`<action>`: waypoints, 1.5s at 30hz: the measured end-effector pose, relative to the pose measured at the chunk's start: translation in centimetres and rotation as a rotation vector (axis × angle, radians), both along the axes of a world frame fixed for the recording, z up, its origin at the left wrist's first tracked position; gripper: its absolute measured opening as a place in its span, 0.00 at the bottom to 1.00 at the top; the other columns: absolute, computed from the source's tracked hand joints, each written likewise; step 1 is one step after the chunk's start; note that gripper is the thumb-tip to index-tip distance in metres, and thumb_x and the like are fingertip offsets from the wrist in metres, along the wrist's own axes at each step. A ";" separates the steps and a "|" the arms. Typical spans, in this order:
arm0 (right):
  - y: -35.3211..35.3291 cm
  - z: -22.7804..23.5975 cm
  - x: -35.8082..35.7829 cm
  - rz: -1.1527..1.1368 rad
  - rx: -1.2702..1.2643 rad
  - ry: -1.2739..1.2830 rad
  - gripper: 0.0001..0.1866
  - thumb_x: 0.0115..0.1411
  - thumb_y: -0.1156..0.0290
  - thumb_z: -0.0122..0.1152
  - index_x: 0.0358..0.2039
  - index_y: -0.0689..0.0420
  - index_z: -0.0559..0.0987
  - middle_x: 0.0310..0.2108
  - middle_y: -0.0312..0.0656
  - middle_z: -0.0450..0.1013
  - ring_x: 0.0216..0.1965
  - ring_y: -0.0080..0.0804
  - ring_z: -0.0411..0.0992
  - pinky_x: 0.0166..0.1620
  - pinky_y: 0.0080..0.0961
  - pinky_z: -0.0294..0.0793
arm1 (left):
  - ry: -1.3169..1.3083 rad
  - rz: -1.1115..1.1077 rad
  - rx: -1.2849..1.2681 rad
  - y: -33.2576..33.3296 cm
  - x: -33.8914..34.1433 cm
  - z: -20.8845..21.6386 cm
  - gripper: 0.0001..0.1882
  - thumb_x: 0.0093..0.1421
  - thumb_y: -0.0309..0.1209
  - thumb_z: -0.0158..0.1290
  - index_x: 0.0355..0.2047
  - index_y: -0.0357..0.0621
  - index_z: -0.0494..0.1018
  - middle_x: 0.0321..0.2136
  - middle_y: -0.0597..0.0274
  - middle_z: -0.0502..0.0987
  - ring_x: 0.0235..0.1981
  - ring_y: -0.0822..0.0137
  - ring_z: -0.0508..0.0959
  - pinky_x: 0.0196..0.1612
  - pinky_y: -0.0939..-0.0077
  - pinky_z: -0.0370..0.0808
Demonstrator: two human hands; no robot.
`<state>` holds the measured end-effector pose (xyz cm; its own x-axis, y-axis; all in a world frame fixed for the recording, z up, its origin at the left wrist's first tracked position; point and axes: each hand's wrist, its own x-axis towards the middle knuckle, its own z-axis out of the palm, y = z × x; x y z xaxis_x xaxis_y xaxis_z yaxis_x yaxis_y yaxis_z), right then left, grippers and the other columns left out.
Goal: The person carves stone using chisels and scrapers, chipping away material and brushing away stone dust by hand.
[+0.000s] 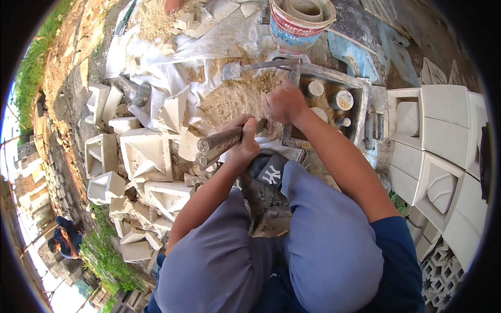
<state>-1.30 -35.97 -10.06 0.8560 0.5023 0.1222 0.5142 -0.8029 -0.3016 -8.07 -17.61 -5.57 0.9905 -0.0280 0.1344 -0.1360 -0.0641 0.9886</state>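
Observation:
My left hand is closed round two thick, dark grey round bars, which lie close together and point to the left. Just above and to its right, my right hand makes a fist by the left rim of a box-shaped mould. Whatever that fist may hold is hidden. Several upright cylinders stand inside the mould, with sandy material between them. A trowel lies beyond my right hand, its handle reaching the mould's far left corner. Pale, damp-looking sand mix is heaped beside both hands.
A paint bucket stands beyond the mould. Broken pale cast blocks pile up at left, near a mallet. Finished blocks are stacked at right. Dark footwear shows below my hands. Another person is at far left.

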 end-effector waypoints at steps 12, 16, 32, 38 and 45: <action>-0.2 -0.3 0.2 -0.041 -0.094 0.064 0.19 0.61 0.61 0.50 0.18 0.52 0.82 0.21 0.49 0.78 0.32 0.45 0.79 0.66 0.44 0.59 | 0.071 0.018 -0.216 -0.6 -0.9 1.8 0.15 0.62 0.30 0.48 0.22 0.33 0.71 0.16 0.59 0.70 0.19 0.71 0.69 0.25 0.75 0.66; -0.9 -0.5 -0.2 -0.066 0.011 0.006 0.20 0.62 0.63 0.50 0.16 0.55 0.80 0.19 0.50 0.76 0.29 0.46 0.77 0.66 0.44 0.59 | 0.004 -0.098 -0.295 0.0 -2.0 1.4 0.12 0.61 0.30 0.48 0.24 0.35 0.74 0.16 0.60 0.72 0.19 0.69 0.72 0.25 0.74 0.69; -0.2 -0.3 0.1 -0.036 -0.070 0.074 0.17 0.60 0.62 0.51 0.18 0.52 0.82 0.21 0.49 0.78 0.32 0.46 0.79 0.67 0.46 0.58 | -0.108 -0.102 -0.166 0.0 -1.7 1.9 0.11 0.57 0.26 0.49 0.19 0.35 0.69 0.15 0.57 0.70 0.15 0.65 0.71 0.22 0.70 0.68; -0.4 -0.2 0.1 -0.057 -0.024 0.052 0.16 0.60 0.64 0.53 0.18 0.55 0.79 0.20 0.48 0.76 0.31 0.45 0.77 0.68 0.45 0.57 | -0.152 -0.128 -0.120 -1.4 -2.2 0.9 0.19 0.61 0.28 0.46 0.15 0.41 0.54 0.11 0.66 0.56 0.13 0.72 0.55 0.19 0.70 0.60; -0.6 -0.3 0.1 -0.045 -0.016 0.063 0.13 0.59 0.64 0.52 0.22 0.55 0.79 0.22 0.48 0.77 0.34 0.42 0.78 0.69 0.44 0.55 | -0.146 -0.145 -0.062 0.4 -2.4 0.9 0.09 0.54 0.28 0.51 0.21 0.34 0.73 0.15 0.57 0.72 0.15 0.64 0.73 0.22 0.72 0.68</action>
<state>-1.16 -36.60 -10.34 0.8836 0.4644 0.0601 0.4579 -0.8297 -0.3193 -10.44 -17.24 -4.62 0.9466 -0.1556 0.2823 -0.2816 0.0266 0.9592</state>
